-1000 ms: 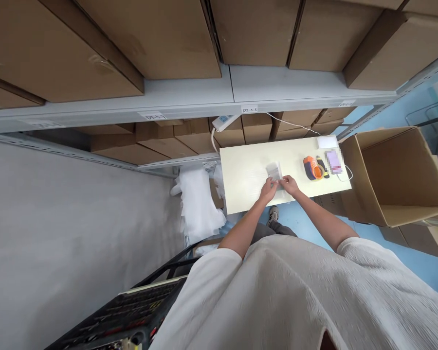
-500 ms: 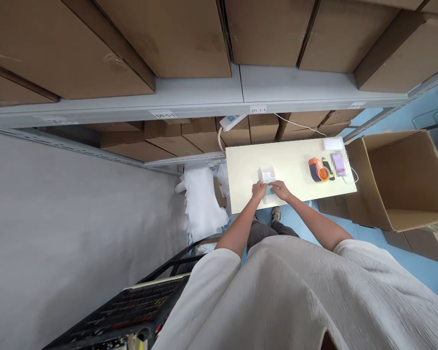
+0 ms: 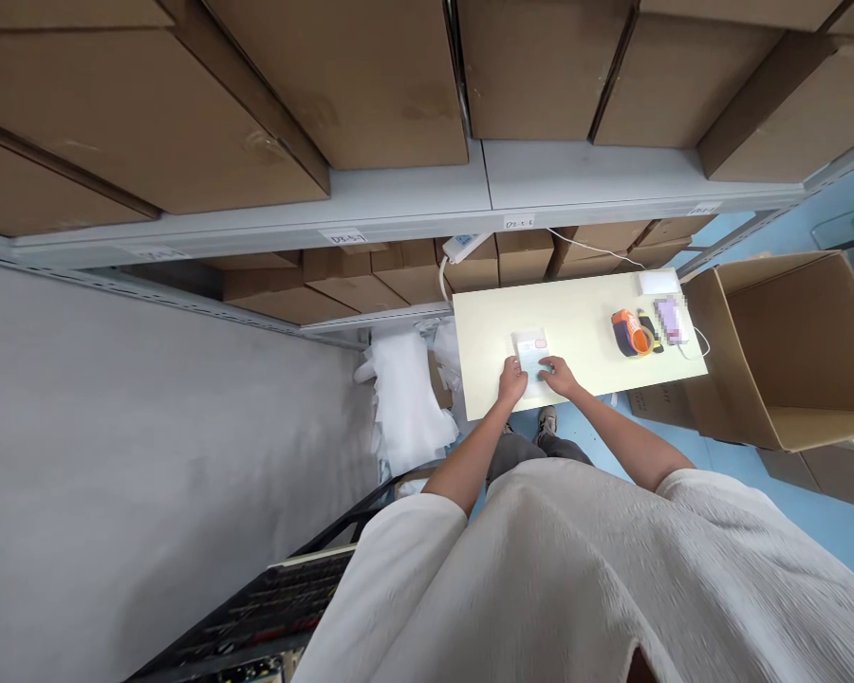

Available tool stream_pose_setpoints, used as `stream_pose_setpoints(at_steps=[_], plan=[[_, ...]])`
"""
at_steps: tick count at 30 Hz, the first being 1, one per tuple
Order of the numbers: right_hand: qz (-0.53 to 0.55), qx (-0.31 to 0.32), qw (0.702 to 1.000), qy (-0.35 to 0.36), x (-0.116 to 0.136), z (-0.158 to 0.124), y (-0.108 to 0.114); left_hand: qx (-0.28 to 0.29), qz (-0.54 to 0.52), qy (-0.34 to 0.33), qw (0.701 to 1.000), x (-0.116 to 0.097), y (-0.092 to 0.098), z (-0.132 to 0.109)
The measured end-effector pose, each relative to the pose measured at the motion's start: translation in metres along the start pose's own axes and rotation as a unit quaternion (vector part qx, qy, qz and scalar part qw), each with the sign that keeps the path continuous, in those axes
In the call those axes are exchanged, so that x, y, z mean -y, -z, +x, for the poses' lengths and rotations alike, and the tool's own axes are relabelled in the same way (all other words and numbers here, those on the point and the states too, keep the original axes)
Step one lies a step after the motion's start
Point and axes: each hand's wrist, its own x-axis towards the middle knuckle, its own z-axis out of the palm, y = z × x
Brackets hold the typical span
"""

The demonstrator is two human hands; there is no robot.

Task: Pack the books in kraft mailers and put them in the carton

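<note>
Two bare hands meet near the front edge of a pale yellow rectangular tabletop (image 3: pixel 584 308). The left hand (image 3: pixel 512 382) is at 7 o'clock and the right hand (image 3: pixel 559 377) at 5 o'clock of a small flat white packet with pale blue print (image 3: pixel 532 351), which lies on the tabletop. Both hands' fingers touch its near end, but whether they pinch it or only press it cannot be told. An orange-and-black tape dispenser (image 3: pixel 631 334) sits at 3 o'clock, well apart from the packet, with an open brown cardboard box (image 3: pixel 775 351) beyond it. A white power strip (image 3: pixel 464 247) hangs at 11 o'clock under the grey metal shelf (image 3: pixel 413 199).
</note>
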Motion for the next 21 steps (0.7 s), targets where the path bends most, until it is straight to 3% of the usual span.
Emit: stream_pose_setpoints(at_steps=[5,11,15,21], plan=[[0.005,-0.029,0.999,-0.023,0.008,0.006,0.011,0.063,0.005,-0.044,0.997,-0.007,-0.003,0.005],[0.015,-0.061,0.997,-0.037,0.010,-0.006,0.041,0.016,0.130,-0.129,0.983,-0.028,0.000,0.003],[0.007,-0.116,0.992,-0.050,-0.001,-0.022,0.086,0.045,0.166,-0.190,0.967,-0.052,-0.014,0.000],[-0.042,-0.196,0.975,-0.100,-0.041,-0.032,0.182,0.086,0.191,-0.204,0.956,-0.077,-0.050,0.002]])
